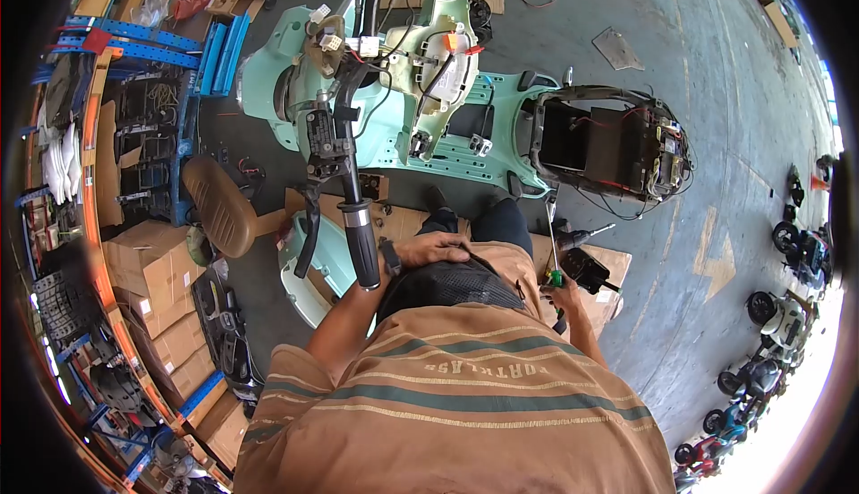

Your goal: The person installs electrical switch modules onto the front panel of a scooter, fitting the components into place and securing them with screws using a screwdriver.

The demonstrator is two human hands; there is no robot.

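My left hand (433, 250), with a dark watch at the wrist, has its fingers curled at the upper edge of a black waist pouch (456, 286) worn over my front. Some fingertips are hidden there. Low on the right, my right hand (563, 293) is closed around the green handle of a screwdriver (552, 242). Its long shaft points up toward the edge of the mint-green scooter floorboard (447, 156). Beside that hand, a power drill (577, 236) and its black battery end lie on cardboard.
A handlebar with a black grip (361, 245) stands close before my left arm. The scooter's rear frame (617, 140) has loose wires. A brown seat (219, 206), cardboard boxes (157, 275) and shelving are at left. Several parked scooters (787, 324) line the right side.
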